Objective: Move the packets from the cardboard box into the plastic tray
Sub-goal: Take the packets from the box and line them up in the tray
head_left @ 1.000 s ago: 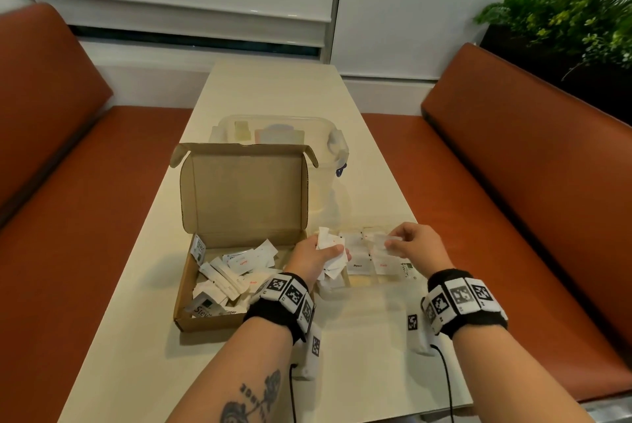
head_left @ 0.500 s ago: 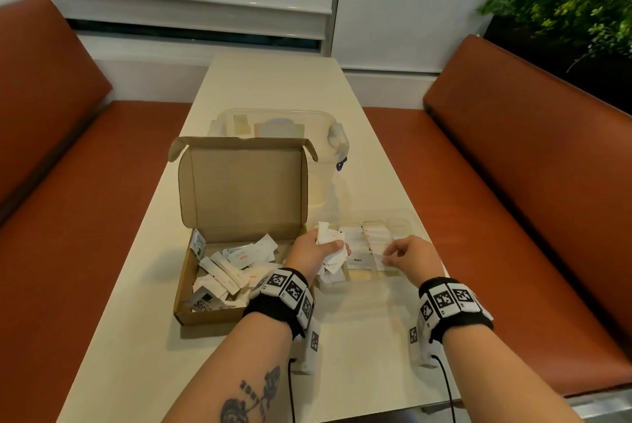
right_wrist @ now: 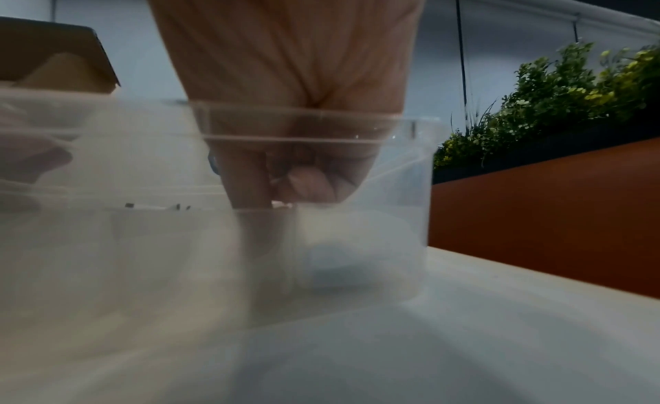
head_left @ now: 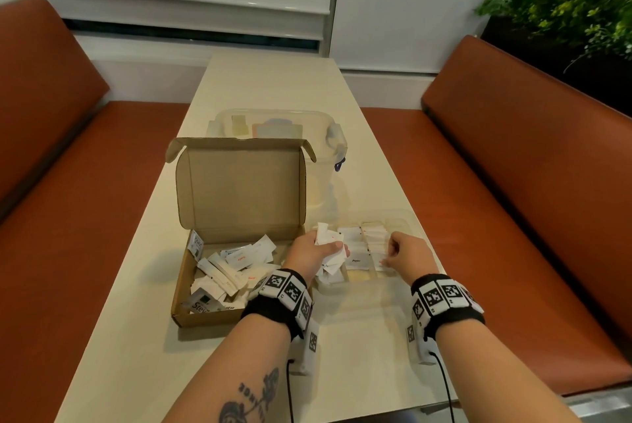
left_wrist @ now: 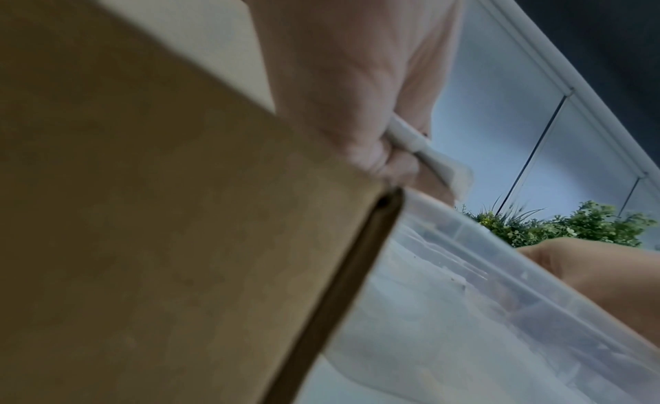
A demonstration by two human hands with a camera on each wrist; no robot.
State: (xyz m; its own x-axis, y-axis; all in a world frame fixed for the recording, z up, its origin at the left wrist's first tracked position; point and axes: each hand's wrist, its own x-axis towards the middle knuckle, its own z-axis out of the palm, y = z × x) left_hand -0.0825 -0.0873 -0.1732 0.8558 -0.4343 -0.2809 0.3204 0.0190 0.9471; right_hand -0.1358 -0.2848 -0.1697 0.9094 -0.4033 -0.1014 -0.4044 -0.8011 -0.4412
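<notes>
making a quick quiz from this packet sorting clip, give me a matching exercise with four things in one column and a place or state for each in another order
Things:
1. brown cardboard box
2. clear plastic tray
3. left hand
4. lidded clear plastic tub

Places or states:
A. behind the box's upright lid
B. grips a bunch of white paper packets
C. lid up, loose packets inside
D. holds rows of packets, the right hand inside it

Pairs: 1-C, 2-D, 3-B, 4-A

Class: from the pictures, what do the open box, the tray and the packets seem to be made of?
Box: brown matte cardboard, folded flaps showing.
Tray: clear glossy plastic; the right hand shows through its wall.
Packets: white, probably paper, creased and printed.
</notes>
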